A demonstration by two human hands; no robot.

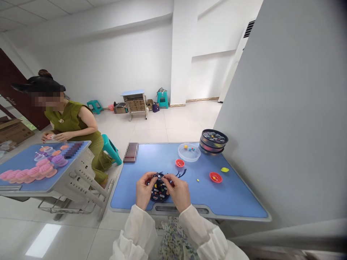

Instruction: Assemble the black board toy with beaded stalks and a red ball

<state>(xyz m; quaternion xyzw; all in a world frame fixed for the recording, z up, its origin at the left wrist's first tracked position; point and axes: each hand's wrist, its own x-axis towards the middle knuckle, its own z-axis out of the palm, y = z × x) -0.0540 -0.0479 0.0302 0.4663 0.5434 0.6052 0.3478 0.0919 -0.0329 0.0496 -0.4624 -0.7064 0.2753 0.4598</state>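
Observation:
Both hands meet over a round black piece (pixel 159 192) with small coloured decorations, near the front edge of the blue desk (pixel 130 184). My left hand (pixel 145 189) has its thumb and fingers pinched at the top of this piece, on something small and dark. Close beside it, my right hand (pixel 177 189) pinches too, at a small part too tiny to make out. Just beyond my right hand lie several thin black strips (pixel 182 173).
Around the desk are red dishes (pixel 216 177) (pixel 179 163), a clear round tray (pixel 189 152), stacked black round cases (pixel 213 141), a yellow piece (pixel 225 169) and a dark box (pixel 131 152). A person (pixel 70 122) sits at the left desk (pixel 81 155) with pink pieces.

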